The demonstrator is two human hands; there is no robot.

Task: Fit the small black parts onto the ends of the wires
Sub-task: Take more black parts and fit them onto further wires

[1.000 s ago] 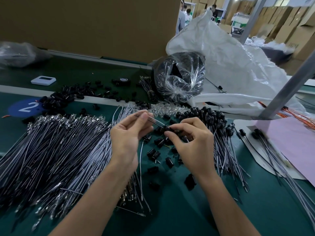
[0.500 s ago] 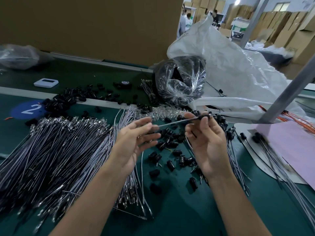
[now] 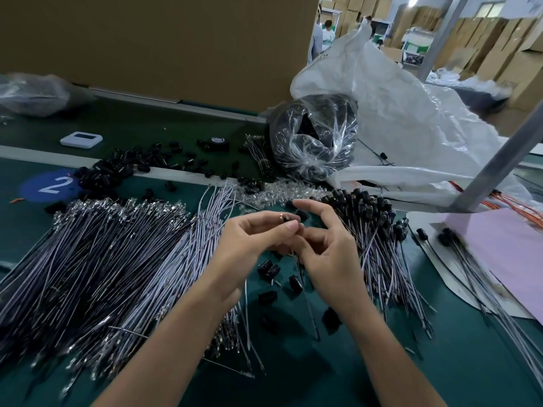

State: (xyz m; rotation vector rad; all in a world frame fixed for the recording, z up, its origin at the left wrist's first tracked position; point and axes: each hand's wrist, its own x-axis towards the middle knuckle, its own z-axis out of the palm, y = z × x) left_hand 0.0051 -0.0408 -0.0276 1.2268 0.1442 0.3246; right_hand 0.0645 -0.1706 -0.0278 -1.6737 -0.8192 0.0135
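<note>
The left hand (image 3: 252,240) pinches a small black part (image 3: 285,221) between thumb and forefinger, raised just above the table. The right hand (image 3: 327,255) touches it from the right, forefinger lifted and the other fingers curled. A thin wire (image 3: 307,295) drops from under the point where the 2 hands meet; which hand holds it cannot be told.

Beyond the hands, a clear plastic bag (image 3: 314,142) bulges with black parts. Behind it slumps a large white sack (image 3: 417,121), contents hidden. A second plastic bag (image 3: 32,95) lies blurred at far left.

Loose black parts (image 3: 269,270) lie under the hands. A broad heap of grey wires (image 3: 102,259) fans out to the left. To the right lies a bundle of wires already capped with black parts (image 3: 370,227). A pile of tiny clear pieces (image 3: 279,190) sits just beyond the fingers. More black parts (image 3: 117,168) are scattered near a blue sticker marked 2 (image 3: 50,185) and a small white device (image 3: 81,139). A pink sheet (image 3: 514,254) and a slanting grey metal post (image 3: 499,165) stand at right.

The table (image 3: 455,362) is dark green. A brown cardboard wall (image 3: 161,39) rises behind it, with stacked cardboard boxes (image 3: 493,54) and people (image 3: 326,30) in the distance.
</note>
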